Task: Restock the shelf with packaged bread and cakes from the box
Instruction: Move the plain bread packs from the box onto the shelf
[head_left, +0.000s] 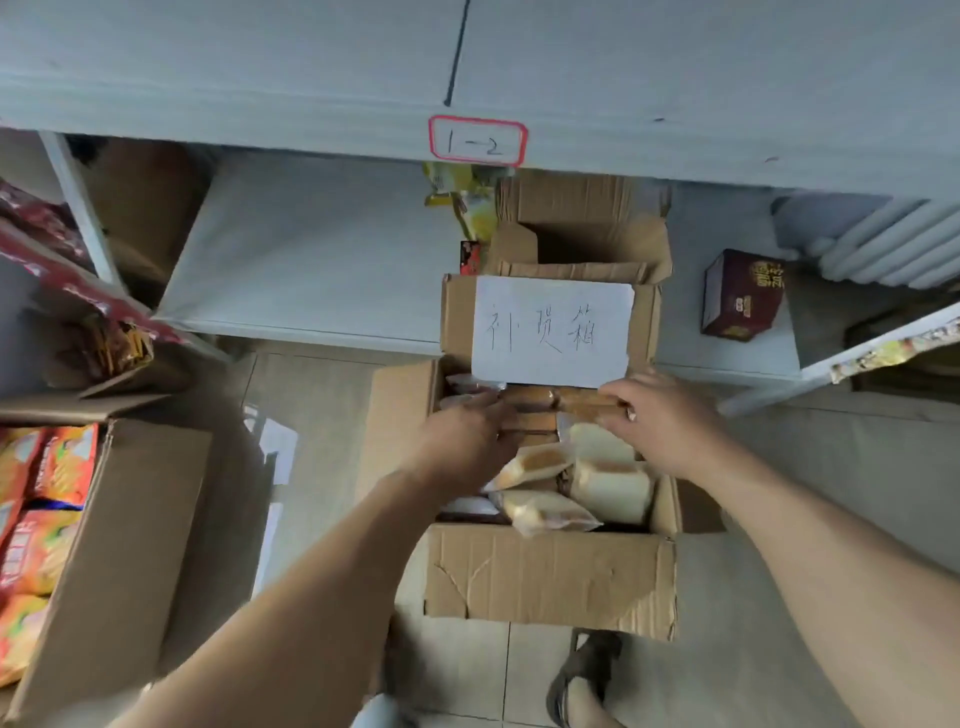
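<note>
An open cardboard box (550, 577) stands on the floor below me, with a white handwritten paper label (553, 332) on its far flap. Inside lie several clear-wrapped breads and cakes (608, 483). My left hand (462, 441) reaches into the box's left side, palm down over the packets. My right hand (670, 421) grips a brown packaged cake (582, 402) at the far end of the box. The grey shelf (311, 254) tagged "1-2" is beyond the box.
A second opened carton (582, 244) and yellow snack bags (467, 202) sit on the shelf. A dark red box (740, 301) stands at right. A large carton of orange packets (47, 519) stands at left. My sandalled foot (587, 675) is near the box.
</note>
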